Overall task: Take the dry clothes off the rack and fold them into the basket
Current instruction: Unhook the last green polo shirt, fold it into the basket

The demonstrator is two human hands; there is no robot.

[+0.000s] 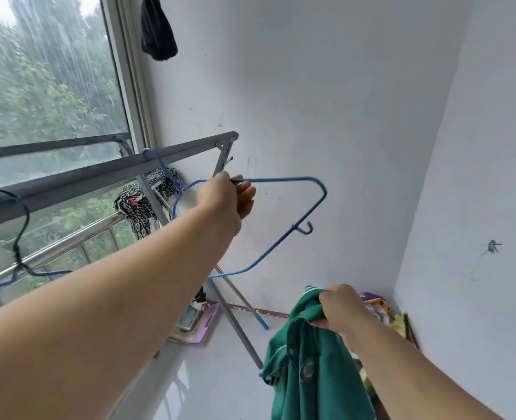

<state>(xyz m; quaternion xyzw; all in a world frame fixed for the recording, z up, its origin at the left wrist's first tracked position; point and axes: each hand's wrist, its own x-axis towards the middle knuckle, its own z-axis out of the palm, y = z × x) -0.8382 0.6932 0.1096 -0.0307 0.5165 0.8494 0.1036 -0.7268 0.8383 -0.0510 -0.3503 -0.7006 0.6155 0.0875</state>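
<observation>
At the left edge of the frame a dark hanger hooks over the grey rack, whose top bar slants up toward the centre in front of the window. Below the bar runs a steel rail, and a black-and-white striped cloth is draped over the rail's right end. Near the top edge, left of centre, a dark garment hangs against the white wall.

The left arm reaches from the lower left corner up to the middle of the frame, almost fully stretched, the forearm bare. The left hand is raised just right of the rack's end bracket, back of the hand toward the camera. Its fingers are curled round the top wire of a bare blue hanger, which juts to the right of the hand with a small hook on its lower edge.

On the floor below centre lie purple-covered books.

At lower right the right arm comes in from the bottom corner, bent slightly upward. The right hand is clenched knuckles-up on a bunch of the green shirt. The shirt hangs down from that grip to the bottom edge, clear of the rack. Behind this hand, in the corner by the wall, sit some colourful items too blurred to identify.
</observation>
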